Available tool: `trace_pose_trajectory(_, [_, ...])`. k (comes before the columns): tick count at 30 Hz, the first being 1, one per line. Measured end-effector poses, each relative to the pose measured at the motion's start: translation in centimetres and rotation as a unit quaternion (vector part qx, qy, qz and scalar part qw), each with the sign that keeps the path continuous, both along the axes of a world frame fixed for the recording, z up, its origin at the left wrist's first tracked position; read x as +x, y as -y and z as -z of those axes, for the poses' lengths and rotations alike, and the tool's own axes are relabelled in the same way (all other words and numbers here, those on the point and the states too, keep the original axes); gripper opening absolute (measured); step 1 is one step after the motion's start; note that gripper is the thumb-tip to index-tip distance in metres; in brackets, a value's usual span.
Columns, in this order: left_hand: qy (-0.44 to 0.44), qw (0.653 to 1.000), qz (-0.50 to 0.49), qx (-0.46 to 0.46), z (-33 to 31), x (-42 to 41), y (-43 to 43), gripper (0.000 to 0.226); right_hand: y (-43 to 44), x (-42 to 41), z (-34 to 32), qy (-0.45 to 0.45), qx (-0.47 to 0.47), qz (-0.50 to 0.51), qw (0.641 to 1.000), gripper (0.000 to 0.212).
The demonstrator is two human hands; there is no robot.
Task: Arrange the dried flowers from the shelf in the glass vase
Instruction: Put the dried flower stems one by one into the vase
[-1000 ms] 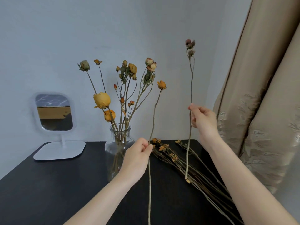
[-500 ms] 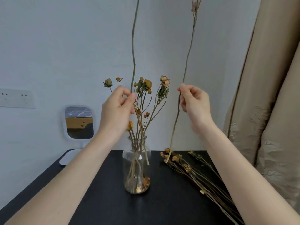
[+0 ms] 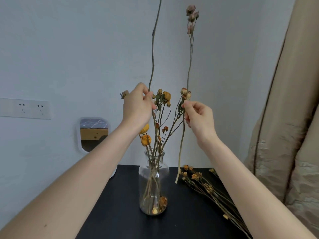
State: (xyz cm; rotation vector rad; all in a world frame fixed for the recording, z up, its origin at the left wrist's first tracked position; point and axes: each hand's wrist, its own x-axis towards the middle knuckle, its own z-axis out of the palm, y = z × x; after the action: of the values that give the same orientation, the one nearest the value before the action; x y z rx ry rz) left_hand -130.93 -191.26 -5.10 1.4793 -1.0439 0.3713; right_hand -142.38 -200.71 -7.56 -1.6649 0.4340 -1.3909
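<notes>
A clear glass vase stands on the black shelf top and holds several dried yellow and orange roses. My left hand pinches a long bare stem above the vase; the stem's top runs out of view and its lower end reaches down among the stems in the vase. My right hand pinches a second long stem with pink buds at its top, held upright to the right of the vase, its cut end hanging just above the shelf top.
Several loose dried flowers lie on the shelf top to the right of the vase. A white-framed mirror stands behind my left arm. A wall socket is at the left, a beige curtain at the right.
Both hands rose from near the shelf top to above the vase. The left hand's stem now points down into the vase. The right hand's stem has come lower, so its buds show.
</notes>
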Motion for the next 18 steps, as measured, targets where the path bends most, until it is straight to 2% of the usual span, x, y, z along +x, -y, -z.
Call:
trace_pose_trajectory(10, [0.069, 0.992, -0.08, 0.066, 0.9, 1.1, 1.1, 0.029, 0.8, 0.9, 0.9, -0.008, 0.0, 0.005, 1.0, 0.022])
trace_pose_trajectory(13, [0.065, 0.986, -0.093, 0.122, 1.4, 1.1, 1.6, 0.02, 1.0, 1.2, 1.3, -0.013, -0.002, 0.008, 1.0, 0.023])
trace_pose_trajectory(18, [0.061, 0.971, -0.103, 0.209, 1.2, 0.7, 2.9, 0.02, 1.1, 1.4, 2.0, -0.017, 0.001, 0.001, 1.0, 0.021])
